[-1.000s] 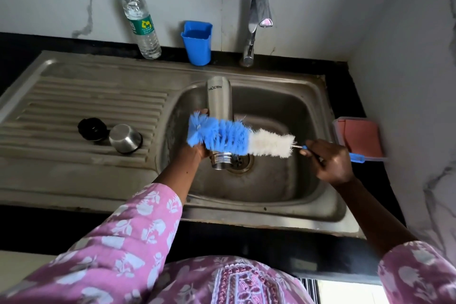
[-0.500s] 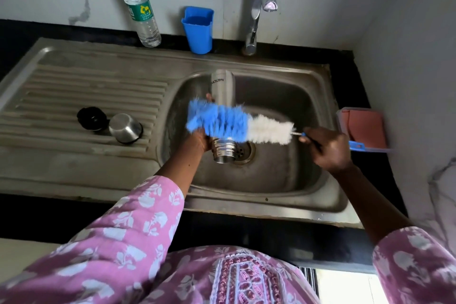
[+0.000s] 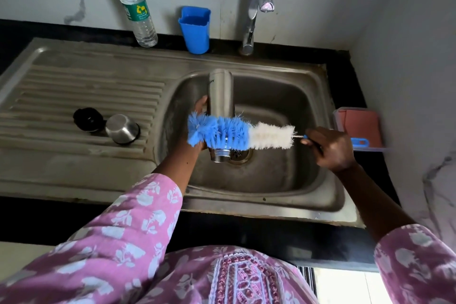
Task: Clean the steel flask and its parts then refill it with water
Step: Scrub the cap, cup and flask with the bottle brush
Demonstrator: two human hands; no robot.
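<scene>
The steel flask [image 3: 220, 92] hangs upside down over the sink basin [image 3: 278, 175], its threaded mouth just above the drain. My left hand [image 3: 199, 108] grips the flask's body from the left, mostly hidden behind a bottle brush [image 3: 234, 134] with blue and white bristles. The brush lies across the flask's lower part, its bristles against the steel. My right hand [image 3: 329, 147] holds the brush's blue handle. On the ribbed drainboard [image 3: 49, 96] lie the black stopper [image 3: 87, 119] and the steel cap [image 3: 122, 129], side by side.
A plastic water bottle [image 3: 135, 7] and a blue plastic cup [image 3: 195, 29] stand against the back wall. The tap [image 3: 256, 7] arches over the basin with no water running. A red sponge in a clear holder [image 3: 359, 128] sits at the right, near the side wall.
The brush stays across the flask and has slid slightly along it. The flask has turned a little in my left hand, so its lettering now faces further left.
</scene>
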